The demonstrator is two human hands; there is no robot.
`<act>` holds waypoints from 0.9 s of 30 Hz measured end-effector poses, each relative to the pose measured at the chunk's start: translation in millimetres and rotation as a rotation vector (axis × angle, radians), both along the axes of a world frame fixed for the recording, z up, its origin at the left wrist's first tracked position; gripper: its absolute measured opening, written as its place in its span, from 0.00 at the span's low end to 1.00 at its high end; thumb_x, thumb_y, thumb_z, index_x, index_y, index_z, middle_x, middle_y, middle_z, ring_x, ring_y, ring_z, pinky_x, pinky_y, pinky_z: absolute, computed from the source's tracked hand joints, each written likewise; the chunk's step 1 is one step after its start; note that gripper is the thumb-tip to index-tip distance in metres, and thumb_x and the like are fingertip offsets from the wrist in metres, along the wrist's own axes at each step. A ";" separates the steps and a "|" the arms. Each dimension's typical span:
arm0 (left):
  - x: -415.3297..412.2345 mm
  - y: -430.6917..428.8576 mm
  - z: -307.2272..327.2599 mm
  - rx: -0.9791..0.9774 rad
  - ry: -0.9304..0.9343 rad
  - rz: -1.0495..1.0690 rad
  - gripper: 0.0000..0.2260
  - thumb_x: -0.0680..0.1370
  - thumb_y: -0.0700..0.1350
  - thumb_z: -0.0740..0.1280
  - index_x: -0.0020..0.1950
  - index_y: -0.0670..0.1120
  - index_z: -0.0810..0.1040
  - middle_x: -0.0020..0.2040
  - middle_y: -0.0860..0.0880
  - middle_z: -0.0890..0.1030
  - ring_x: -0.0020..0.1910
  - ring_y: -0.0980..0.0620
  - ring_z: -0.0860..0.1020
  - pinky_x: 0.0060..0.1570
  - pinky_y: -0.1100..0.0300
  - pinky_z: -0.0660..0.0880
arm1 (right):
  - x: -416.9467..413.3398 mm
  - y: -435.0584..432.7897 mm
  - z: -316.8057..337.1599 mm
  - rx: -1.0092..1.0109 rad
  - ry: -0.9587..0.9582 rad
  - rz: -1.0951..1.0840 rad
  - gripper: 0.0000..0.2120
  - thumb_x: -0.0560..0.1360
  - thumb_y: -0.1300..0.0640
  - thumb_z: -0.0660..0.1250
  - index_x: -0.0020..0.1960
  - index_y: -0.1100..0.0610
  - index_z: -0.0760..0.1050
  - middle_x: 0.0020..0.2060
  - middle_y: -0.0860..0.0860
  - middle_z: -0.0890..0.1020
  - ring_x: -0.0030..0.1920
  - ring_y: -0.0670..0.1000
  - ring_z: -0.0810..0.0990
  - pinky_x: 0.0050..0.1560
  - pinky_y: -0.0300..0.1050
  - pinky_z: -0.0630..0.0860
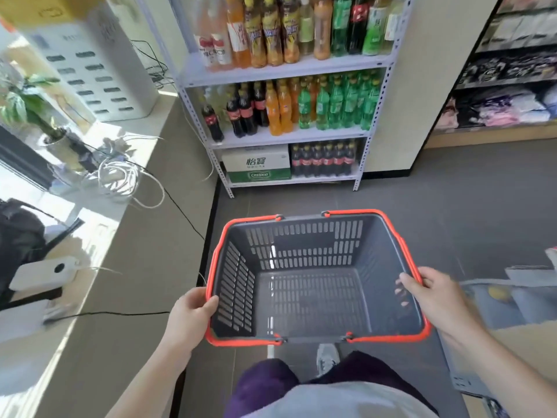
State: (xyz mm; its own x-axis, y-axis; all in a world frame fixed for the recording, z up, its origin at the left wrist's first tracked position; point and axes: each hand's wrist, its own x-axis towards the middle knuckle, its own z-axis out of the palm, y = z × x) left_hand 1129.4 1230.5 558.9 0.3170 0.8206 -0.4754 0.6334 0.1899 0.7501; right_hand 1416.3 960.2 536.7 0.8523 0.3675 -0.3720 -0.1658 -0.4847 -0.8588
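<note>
The grey perforated plastic shopping basket with an orange rim is held level in front of the person's body, above the grey tiled floor and facing the white metal shelf rack. The left hand grips the basket's left rim; its thumb lies over the orange edge and the remaining fingers curl beneath the outside wall, out of view. The right hand grips the right rim; its thumb rests on top of the edge and the fingers wrap inward, their tips visible against the inner wall. Both orange handles lie folded down along the rim. The basket interior holds no goods. The rack carries rows of bottled drinks: orange, green and dark bottles on the middle shelf, mixed juice bottles above, and a white and green cardboard carton beside a pack of dark bottles on the lowest shelf. To the left, a beige tabletop carries coiled white cables and a potted green plant.
</note>
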 end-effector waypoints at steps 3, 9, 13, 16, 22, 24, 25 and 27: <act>36.3 50.2 -2.0 0.067 0.078 -0.017 0.08 0.79 0.37 0.67 0.45 0.49 0.80 0.42 0.49 0.85 0.44 0.46 0.83 0.50 0.49 0.79 | 43.2 56.4 -2.7 -0.001 0.085 -0.019 0.07 0.80 0.65 0.63 0.46 0.66 0.78 0.42 0.62 0.83 0.38 0.56 0.81 0.38 0.52 0.82; 109.9 166.0 -25.5 0.155 0.286 -0.158 0.04 0.77 0.42 0.69 0.45 0.51 0.78 0.40 0.53 0.83 0.41 0.49 0.82 0.44 0.53 0.78 | 123.2 168.5 -16.3 -0.043 0.190 -0.025 0.04 0.76 0.70 0.63 0.48 0.67 0.77 0.42 0.61 0.83 0.40 0.55 0.80 0.40 0.50 0.80; 164.5 256.8 -45.4 0.194 0.389 -0.260 0.03 0.77 0.44 0.69 0.43 0.50 0.78 0.38 0.54 0.81 0.39 0.52 0.79 0.36 0.58 0.71 | 165.4 244.4 -40.0 -0.096 0.219 -0.085 0.07 0.76 0.70 0.63 0.44 0.64 0.78 0.42 0.61 0.84 0.39 0.56 0.81 0.43 0.53 0.81; 198.9 316.8 -54.6 0.165 0.491 -0.366 0.03 0.78 0.46 0.68 0.47 0.48 0.79 0.43 0.51 0.82 0.45 0.47 0.79 0.46 0.54 0.75 | 194.2 295.6 -52.1 -0.136 0.231 -0.117 0.09 0.76 0.70 0.64 0.41 0.62 0.79 0.38 0.58 0.85 0.35 0.52 0.82 0.39 0.49 0.82; 276.2 410.0 -84.7 0.139 0.661 -0.548 0.06 0.78 0.49 0.68 0.49 0.48 0.79 0.45 0.50 0.82 0.46 0.47 0.80 0.45 0.55 0.76 | 258.7 376.7 -84.2 -0.244 0.260 -0.128 0.07 0.75 0.70 0.64 0.39 0.62 0.77 0.36 0.59 0.84 0.39 0.59 0.82 0.50 0.65 0.79; 304.4 432.8 -104.6 0.117 0.694 -0.569 0.07 0.78 0.50 0.67 0.51 0.47 0.79 0.47 0.48 0.82 0.48 0.46 0.80 0.46 0.55 0.76 | 284.0 401.1 -103.9 -0.291 0.263 -0.105 0.07 0.75 0.70 0.64 0.40 0.63 0.76 0.38 0.60 0.84 0.38 0.59 0.82 0.50 0.64 0.80; 317.2 443.3 -116.7 0.112 0.714 -0.586 0.08 0.78 0.50 0.67 0.52 0.47 0.79 0.47 0.48 0.82 0.48 0.45 0.80 0.45 0.56 0.76 | 297.4 413.1 -116.9 -0.310 0.263 -0.090 0.06 0.74 0.70 0.64 0.40 0.64 0.76 0.38 0.61 0.84 0.37 0.59 0.81 0.48 0.61 0.80; 340.2 459.2 -142.7 0.092 0.752 -0.593 0.08 0.78 0.51 0.67 0.51 0.47 0.79 0.45 0.47 0.82 0.47 0.44 0.80 0.42 0.57 0.74 | 323.9 436.0 -142.5 -0.346 0.264 -0.038 0.03 0.74 0.71 0.64 0.45 0.69 0.77 0.36 0.61 0.83 0.34 0.58 0.81 0.40 0.52 0.79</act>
State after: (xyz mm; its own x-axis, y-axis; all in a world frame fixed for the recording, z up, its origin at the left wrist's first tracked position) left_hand 1469.6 1689.8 416.1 0.3310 0.6692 -0.6653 0.9288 -0.3554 0.1047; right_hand 1740.2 1396.2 394.2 0.7219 0.1535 -0.6748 -0.3811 -0.7257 -0.5728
